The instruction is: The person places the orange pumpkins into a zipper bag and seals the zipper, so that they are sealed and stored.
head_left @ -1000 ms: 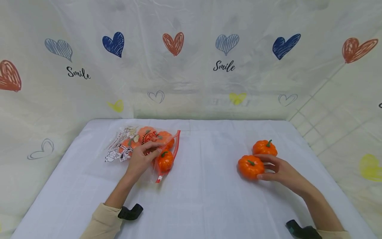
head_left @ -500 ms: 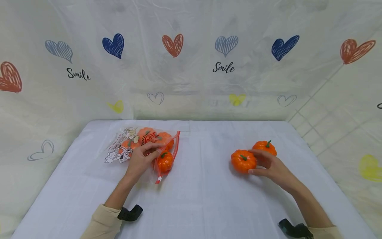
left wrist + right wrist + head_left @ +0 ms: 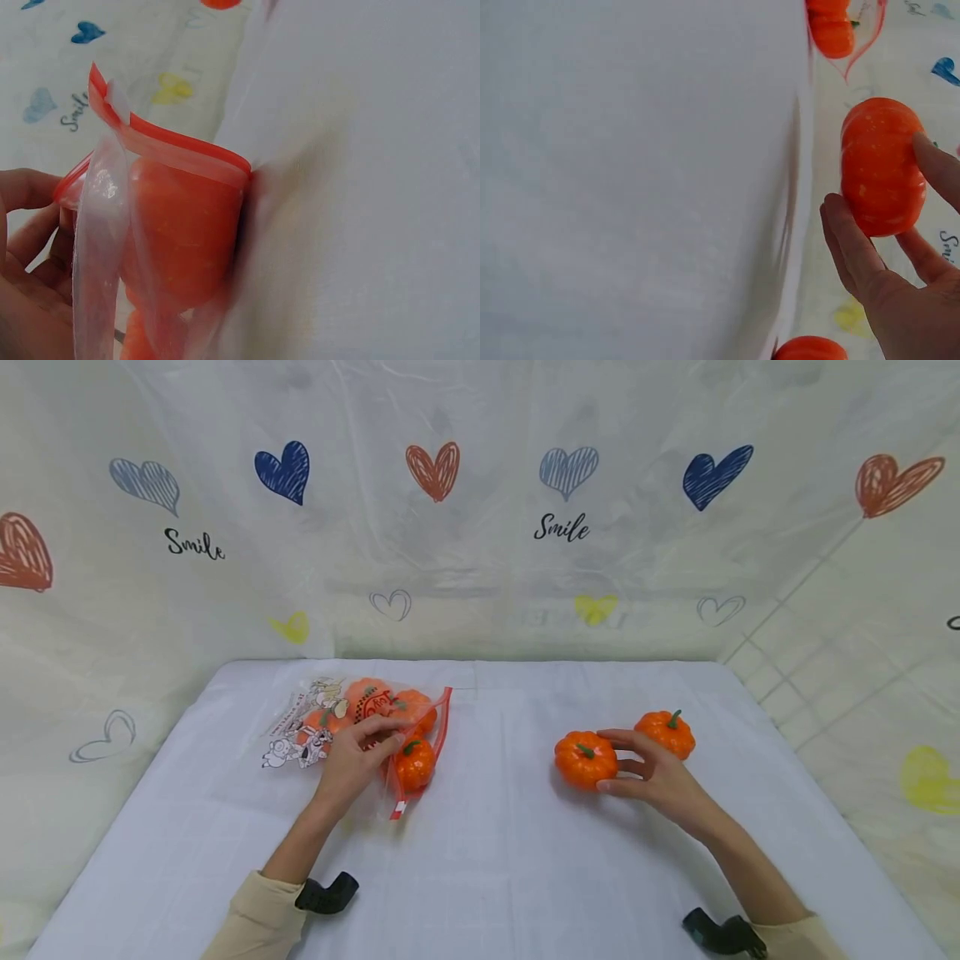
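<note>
My right hand (image 3: 656,781) grips a small orange pumpkin (image 3: 581,758) with a green stem. In the right wrist view, thumb and fingers spread round this ribbed pumpkin (image 3: 881,169). My left hand (image 3: 358,756) pinches the lip of a clear plastic zip bag (image 3: 447,710) with a red edge and printed cartoon figures. Several pumpkins lie in the bag, one of them (image 3: 414,767) right at its mouth. In the left wrist view, the red zip strip (image 3: 187,146) stands apart from the held side, so the mouth gapes round a pumpkin (image 3: 187,232).
Another orange pumpkin (image 3: 669,732) sits on the white-covered table (image 3: 495,860), behind my right hand. A pale curtain (image 3: 480,552) with printed hearts hangs behind the table. Each wrist bears a black camera mount (image 3: 327,893).
My right hand has carried its pumpkin leftward, away from the other loose pumpkin and closer to the bag. The left hand and the bag have stayed in place.
</note>
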The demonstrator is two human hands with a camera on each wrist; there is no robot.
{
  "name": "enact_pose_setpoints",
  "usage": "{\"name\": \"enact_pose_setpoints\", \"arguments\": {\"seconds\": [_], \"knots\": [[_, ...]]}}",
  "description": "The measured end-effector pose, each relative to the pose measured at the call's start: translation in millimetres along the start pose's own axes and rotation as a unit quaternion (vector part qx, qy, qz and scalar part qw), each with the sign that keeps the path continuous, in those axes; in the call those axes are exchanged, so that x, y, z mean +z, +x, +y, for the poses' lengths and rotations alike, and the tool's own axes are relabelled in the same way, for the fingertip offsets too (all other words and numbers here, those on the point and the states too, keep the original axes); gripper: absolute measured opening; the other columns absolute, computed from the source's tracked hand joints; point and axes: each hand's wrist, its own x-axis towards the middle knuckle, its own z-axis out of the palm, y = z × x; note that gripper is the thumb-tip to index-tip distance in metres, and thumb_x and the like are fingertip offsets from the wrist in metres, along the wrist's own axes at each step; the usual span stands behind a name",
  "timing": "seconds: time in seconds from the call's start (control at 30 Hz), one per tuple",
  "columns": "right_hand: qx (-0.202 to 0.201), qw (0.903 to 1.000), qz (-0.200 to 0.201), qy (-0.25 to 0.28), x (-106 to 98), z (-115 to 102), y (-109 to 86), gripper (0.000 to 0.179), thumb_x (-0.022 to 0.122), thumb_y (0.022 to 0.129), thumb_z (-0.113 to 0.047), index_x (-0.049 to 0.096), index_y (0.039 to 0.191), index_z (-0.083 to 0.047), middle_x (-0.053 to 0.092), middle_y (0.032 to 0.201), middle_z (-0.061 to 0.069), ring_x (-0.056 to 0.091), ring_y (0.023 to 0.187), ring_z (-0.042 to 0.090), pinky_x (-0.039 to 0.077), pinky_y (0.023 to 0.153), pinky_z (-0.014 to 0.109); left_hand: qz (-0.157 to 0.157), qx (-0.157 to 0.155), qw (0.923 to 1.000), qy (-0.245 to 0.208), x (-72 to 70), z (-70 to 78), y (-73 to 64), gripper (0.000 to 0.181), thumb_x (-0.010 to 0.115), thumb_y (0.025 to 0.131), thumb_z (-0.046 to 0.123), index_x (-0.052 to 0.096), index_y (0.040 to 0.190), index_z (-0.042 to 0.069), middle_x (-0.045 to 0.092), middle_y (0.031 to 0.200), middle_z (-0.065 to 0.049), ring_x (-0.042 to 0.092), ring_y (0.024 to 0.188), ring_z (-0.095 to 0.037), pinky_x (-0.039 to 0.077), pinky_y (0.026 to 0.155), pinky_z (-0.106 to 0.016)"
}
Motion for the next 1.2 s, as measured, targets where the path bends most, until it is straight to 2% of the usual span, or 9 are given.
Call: {"name": "enact_pose_setpoints", "arguments": {"seconds": [0.13, 0.37, 0.7, 0.83, 1.03, 1.2], "knots": [[-0.01, 0.9998, -0.008, 0.012, 7, -2, 4.5, 0.064, 0.08, 0.093, -0.024, 0.052, 0.149, -0.015, 0.054, 0.151, 0.015, 0.057, 0.131, 0.042, 0.054, 0.096, 0.017, 0.001, 0.0, 1.0, 0.0, -0.3, -0.5, 0.4, 0.024, 0.069, 0.1, 0.02, 0.077, 0.122, 0.016, 0.07, 0.126, -0.008, 0.058, 0.107, -0.021, 0.053, 0.084, -0.015], [-0.02, 0.9987, -0.029, 0.037, 20, -5, 12.6, 0.063, 0.079, 0.093, -0.022, 0.052, 0.149, -0.017, 0.053, 0.151, 0.014, 0.057, 0.131, 0.04, 0.056, 0.101, 0.025, 0.002, 0.0, 1.0, 0.004, 0.0, -0.6, 0.6, 0.024, 0.069, 0.1, 0.021, 0.077, 0.122, 0.016, 0.071, 0.125, -0.008, 0.058, 0.108, -0.021, 0.053, 0.085, -0.015], [-0.029, 0.9966, -0.049, 0.06, 38, -14, 21.1, 0.064, 0.081, 0.091, -0.02, 0.052, 0.148, -0.017, 0.054, 0.151, 0.015, 0.057, 0.131, 0.041, 0.055, 0.101, 0.022, 0.001, -0.004, 1.0, 0.005, 0.2, -0.1, 0.1, 0.025, 0.069, 0.1, 0.02, 0.076, 0.123, 0.016, 0.07, 0.126, -0.008, 0.058, 0.11, -0.021, 0.053, 0.085, -0.014], [-0.023, 0.9958, -0.06, 0.065, 44, -17, 23.6, 0.065, 0.081, 0.091, -0.022, 0.051, 0.149, -0.017, 0.053, 0.151, 0.014, 0.057, 0.132, 0.04, 0.056, 0.103, 0.027, 0.001, -0.004, 1.0, 0.006, 0.3, 0.0, -0.4, 0.025, 0.069, 0.1, 0.02, 0.076, 0.123, 0.016, 0.071, 0.126, -0.008, 0.058, 0.109, -0.021, 0.053, 0.085, -0.015], [-0.013, 0.9949, -0.073, 0.068, 54, -24, 29.0, 0.066, 0.081, 0.091, -0.024, 0.05, 0.15, -0.017, 0.052, 0.152, 0.014, 0.06, 0.13, 0.036, 0.057, 0.101, 0.026, 0.001, 0.0, 1.0, 0.008, 0.4, 1.0, -0.9, 0.024, 0.07, 0.1, 0.021, 0.077, 0.123, 0.016, 0.071, 0.126, -0.008, 0.058, 0.108, -0.021, 0.052, 0.085, -0.016], [0.009, 0.9932, -0.086, 0.078, 63, -30, 32.9, 0.066, 0.08, 0.092, -0.025, 0.049, 0.15, -0.019, 0.05, 0.154, 0.014, 0.063, 0.128, 0.034, 0.058, 0.102, 0.034, 0.001, 0.0, 1.0, 0.007, 0.4, 2.0, -0.8, 0.024, 0.069, 0.1, 0.02, 0.077, 0.122, 0.016, 0.07, 0.126, -0.007, 0.057, 0.109, -0.022, 0.052, 0.085, -0.015]]}}
